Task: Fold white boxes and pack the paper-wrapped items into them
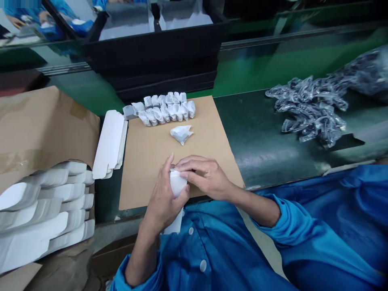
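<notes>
My left hand [165, 198] is wrapped round a small white carton [176, 186] held upright over the near edge of a brown cardboard sheet [145, 161]. The fingers of my right hand [203, 174] press on the carton's top end, closed over its flap. A single white plastic-wrapped packet [181, 133] lies on the cardboard just beyond my hands. Further back, several similar wrapped packets [165, 107] stand in a tight row.
Flat white carton blanks [109, 144] lie left of the sheet, with more stacked in a cardboard box [45, 210] at far left. A heap of dark bagged parts [315, 107] sits right on the green belt. Black trays [157, 52] stand behind.
</notes>
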`<action>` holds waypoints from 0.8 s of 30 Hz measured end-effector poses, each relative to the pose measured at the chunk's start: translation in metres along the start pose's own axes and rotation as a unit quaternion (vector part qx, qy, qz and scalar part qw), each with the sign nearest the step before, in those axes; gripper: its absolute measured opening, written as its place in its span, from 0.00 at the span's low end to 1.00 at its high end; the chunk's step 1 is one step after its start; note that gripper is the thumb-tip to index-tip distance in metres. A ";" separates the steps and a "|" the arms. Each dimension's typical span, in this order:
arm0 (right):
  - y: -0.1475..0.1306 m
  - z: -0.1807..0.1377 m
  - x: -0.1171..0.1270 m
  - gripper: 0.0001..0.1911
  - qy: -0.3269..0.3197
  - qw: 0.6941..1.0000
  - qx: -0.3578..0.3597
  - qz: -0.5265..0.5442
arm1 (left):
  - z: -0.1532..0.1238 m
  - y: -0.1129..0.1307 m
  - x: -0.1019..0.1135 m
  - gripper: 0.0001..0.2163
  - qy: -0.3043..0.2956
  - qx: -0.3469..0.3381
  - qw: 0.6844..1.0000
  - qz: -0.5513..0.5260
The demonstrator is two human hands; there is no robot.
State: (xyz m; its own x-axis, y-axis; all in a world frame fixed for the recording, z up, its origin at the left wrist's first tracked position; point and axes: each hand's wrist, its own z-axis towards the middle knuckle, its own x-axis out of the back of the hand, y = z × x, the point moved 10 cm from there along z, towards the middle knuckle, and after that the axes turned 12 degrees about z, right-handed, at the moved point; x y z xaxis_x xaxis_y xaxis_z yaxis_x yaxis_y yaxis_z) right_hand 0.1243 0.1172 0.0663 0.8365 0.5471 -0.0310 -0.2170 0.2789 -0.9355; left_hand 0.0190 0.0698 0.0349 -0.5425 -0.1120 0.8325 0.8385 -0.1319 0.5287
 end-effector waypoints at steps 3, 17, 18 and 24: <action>-0.004 -0.010 -0.007 0.13 0.006 0.996 0.071 -0.051 | 0.000 0.002 0.002 0.35 0.006 -0.015 1.000 -0.007; 0.039 0.086 0.034 0.23 -0.040 0.908 -0.082 -0.409 | 0.025 -0.091 0.009 0.21 0.227 0.221 0.917 -0.242; 0.051 0.099 0.035 0.23 -0.058 0.887 -0.101 -0.447 | 0.028 -0.099 0.011 0.22 0.240 0.232 0.913 -0.235; 0.072 0.114 0.029 0.11 -0.115 0.899 -0.105 -0.410 | 0.026 -0.051 0.037 0.32 0.141 0.017 0.983 0.115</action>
State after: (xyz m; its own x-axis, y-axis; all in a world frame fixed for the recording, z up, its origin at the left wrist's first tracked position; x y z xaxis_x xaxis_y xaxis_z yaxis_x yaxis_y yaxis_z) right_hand 0.0756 0.2432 0.0385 0.5400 0.3809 0.7505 0.5457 0.5204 -0.6568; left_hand -0.0423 0.0977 0.0427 -0.3265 -0.4035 0.8548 0.9394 -0.0388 0.3405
